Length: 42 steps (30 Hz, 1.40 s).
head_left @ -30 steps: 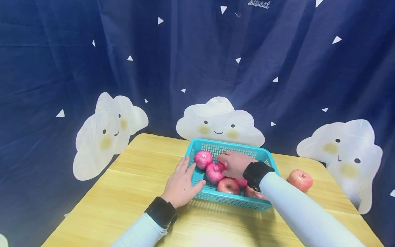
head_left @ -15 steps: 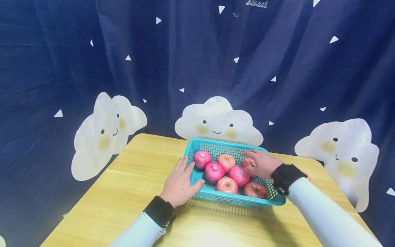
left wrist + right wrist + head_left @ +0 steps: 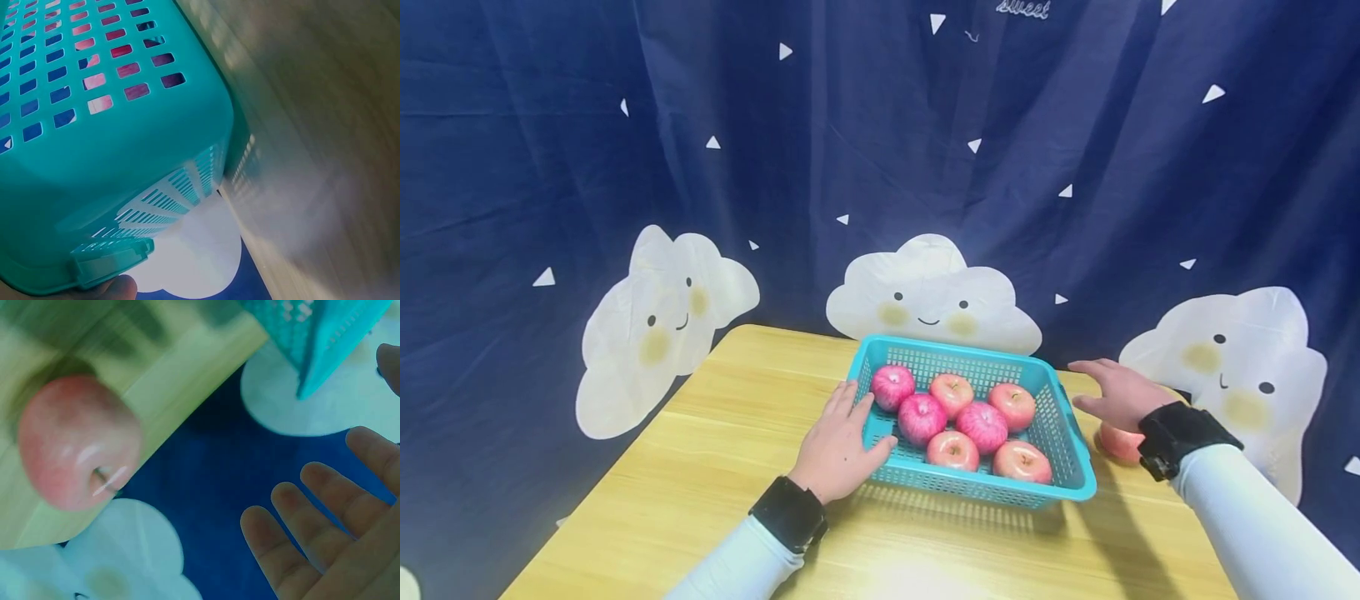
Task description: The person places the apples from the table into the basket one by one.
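Observation:
A turquoise plastic basket (image 3: 1081,450) stands on the table with several apples in it, such as a pinkish-red one (image 3: 922,419) and a paler one (image 3: 1022,462). My left hand (image 3: 835,454) rests at the basket's left end, fingers extended along the rim and thumb over the near side. The left wrist view shows the basket's wall (image 3: 112,162) close up, with a fingertip below its handle. To the right of the basket, my right hand (image 3: 1118,397) is raised with fingers spread, holding nothing. Under it lies a single apple (image 3: 1118,445), partly hidden by the wrist; the right wrist view shows it whole, apart from the fingers.
The light wooden table (image 3: 700,450) extends left of and in front of the basket. A dark blue curtain (image 3: 880,150) with white clouds (image 3: 934,283) hangs right behind the table's back edge.
My right hand has withdrawn from among the apples in the basket and moved right, over the rim to the loose apple. My left hand stays at the basket's left end.

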Motion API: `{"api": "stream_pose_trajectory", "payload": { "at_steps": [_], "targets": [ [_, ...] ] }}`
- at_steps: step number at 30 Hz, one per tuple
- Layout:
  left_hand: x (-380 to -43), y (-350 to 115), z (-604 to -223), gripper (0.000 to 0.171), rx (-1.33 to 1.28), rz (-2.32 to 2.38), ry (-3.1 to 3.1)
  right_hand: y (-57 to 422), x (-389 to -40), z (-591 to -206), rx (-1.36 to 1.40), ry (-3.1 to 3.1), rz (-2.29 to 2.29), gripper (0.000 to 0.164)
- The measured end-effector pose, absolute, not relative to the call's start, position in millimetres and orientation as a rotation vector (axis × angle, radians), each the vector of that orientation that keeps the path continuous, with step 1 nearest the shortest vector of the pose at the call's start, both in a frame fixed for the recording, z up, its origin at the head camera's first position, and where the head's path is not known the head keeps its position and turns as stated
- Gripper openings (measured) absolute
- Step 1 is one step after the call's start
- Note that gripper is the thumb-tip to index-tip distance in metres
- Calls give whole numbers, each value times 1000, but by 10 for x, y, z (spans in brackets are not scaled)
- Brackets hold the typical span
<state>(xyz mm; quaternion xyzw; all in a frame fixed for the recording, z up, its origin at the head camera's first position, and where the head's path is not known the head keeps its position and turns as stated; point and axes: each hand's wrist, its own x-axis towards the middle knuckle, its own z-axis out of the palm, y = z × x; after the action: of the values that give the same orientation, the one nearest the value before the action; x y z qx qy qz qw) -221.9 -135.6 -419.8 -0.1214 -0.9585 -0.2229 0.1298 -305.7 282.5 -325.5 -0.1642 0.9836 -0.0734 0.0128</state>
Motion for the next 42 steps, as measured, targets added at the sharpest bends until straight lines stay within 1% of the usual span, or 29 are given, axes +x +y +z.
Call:
{"api": "stream_pose_trajectory", "payload": {
  "at_steps": [7,16,21,30,42],
  "targets": [
    [-2208,-1350,-4187,79,-350,-658,-2790,3117,-3066,-3337,-437,3076,-222,61],
    [-2205,-1361,-4192,78,-338,-655,-2784,3473,-3074,-3595,-531,3147,-224,57],
    [-2203,-1368,-4192,78,-345,-656,-2777,3597,-3120,-3749,-493,3130,-251,62],
    [-2202,-1362,-4182,79,-359,-669,-2784,3694,-3128,-3942,-400,3092,-308,68],
    [-2195,-1360,-4174,79,-356,-671,-2789,3717,-3114,-4035,-344,3084,-330,72]
  ]
}}
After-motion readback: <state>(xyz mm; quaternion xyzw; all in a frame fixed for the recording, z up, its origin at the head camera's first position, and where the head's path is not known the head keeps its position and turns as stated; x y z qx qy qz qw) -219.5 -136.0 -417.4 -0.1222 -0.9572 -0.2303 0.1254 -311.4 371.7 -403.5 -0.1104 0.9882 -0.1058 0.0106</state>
